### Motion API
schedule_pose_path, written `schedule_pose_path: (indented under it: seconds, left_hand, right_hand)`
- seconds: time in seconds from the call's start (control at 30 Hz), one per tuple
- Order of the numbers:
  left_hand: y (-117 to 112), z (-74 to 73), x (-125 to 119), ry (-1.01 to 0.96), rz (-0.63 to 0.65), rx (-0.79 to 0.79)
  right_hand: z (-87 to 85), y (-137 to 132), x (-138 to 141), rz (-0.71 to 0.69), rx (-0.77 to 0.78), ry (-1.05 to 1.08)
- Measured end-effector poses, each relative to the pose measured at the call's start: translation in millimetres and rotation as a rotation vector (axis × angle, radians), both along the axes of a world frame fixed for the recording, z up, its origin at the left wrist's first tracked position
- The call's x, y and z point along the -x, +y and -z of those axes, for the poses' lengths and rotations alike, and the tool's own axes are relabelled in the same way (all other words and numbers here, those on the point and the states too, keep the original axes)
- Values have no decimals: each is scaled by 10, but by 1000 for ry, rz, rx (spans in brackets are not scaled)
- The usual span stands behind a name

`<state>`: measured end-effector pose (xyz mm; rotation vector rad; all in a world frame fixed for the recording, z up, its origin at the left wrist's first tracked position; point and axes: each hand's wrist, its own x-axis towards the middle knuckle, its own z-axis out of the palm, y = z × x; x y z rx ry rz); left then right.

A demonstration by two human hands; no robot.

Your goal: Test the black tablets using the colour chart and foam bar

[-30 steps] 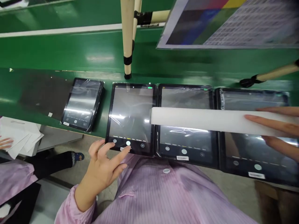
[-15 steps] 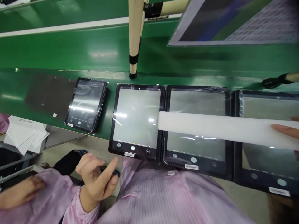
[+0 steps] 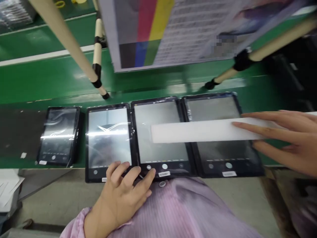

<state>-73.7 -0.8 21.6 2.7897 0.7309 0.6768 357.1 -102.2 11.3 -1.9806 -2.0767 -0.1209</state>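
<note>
Three tablets with pale grey screens lie side by side along the near bench edge: a left tablet (image 3: 109, 148), a middle tablet (image 3: 160, 114) and a right tablet (image 3: 213, 109). My left hand (image 3: 123, 191) reaches over the lower edges of the left and middle ones, its fingers spread and bent, with nothing in them. One fingertip is by the middle tablet's lower icons; contact cannot be made out. In my right hand (image 3: 289, 138) is a flat white strip (image 3: 188, 132), gripped between fingers and thumb. It extends leftward above the right tablet, its end over the middle screen.
Farther left, a smaller dark tablet (image 3: 59, 132) lies beside a dark mat (image 3: 19, 132). Beige pipe legs (image 3: 97, 59) and a slanted pipe (image 3: 262, 49) stand behind the row. A printed colour chart (image 3: 173, 36) hangs between them. White papers (image 3: 10, 188) are at lower left.
My left hand has moved up and right onto the tablets' lower edges. The strip's end has shifted from the left tablet's edge to the middle one. My view has turned right.
</note>
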Motion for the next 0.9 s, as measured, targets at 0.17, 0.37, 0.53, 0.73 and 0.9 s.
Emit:
schedule_pose_path:
  seconds: [0.17,0.37,0.53,0.73,0.9]
  left_hand:
    - [-19,47,-310,20,124,-3]
    - [-71,-30,-471,113,129,-5]
    - [-143,-122,-511,93,153,26]
    - [-217,-189,-638,88,182,39]
    - [-266,-231,-912,96,248,23]
  right_hand:
    - [-51,-419,-284,132,-55,-24]
    - [-15,-520,-246,224,-56,29]
    - [-32,-504,-200,232,-64,46]
    - [-14,-541,-255,167,-96,44]
    - [18,-786,-360,275,-128,66]
